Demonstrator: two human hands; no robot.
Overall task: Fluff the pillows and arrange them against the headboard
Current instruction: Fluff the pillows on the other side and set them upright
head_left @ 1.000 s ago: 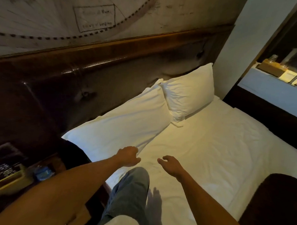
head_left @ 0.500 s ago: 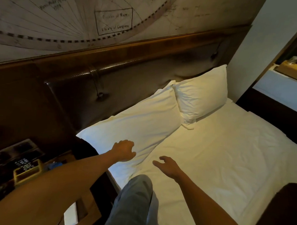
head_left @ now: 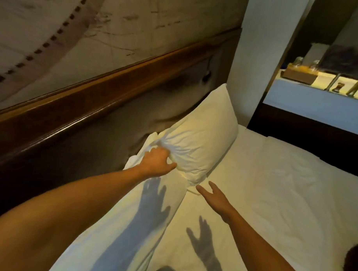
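Two white pillows lie at the head of the bed. The far pillow leans against the dark padded headboard, its near end bunched into creases. My left hand is closed on that bunched near corner. The near pillow lies flat beneath my left forearm, along the headboard. My right hand hovers open, fingers spread, just off the far pillow's lower corner, touching nothing.
A white sheet covers the mattress to the right. A white wall column stands beyond the far pillow. A ledge with a tray and small items sits at the far right. A map mural hangs above the headboard.
I have leaned forward over the bed. My left hand moved from the near pillow to the far pillow and closed on its corner. My right hand reached forward, still open.
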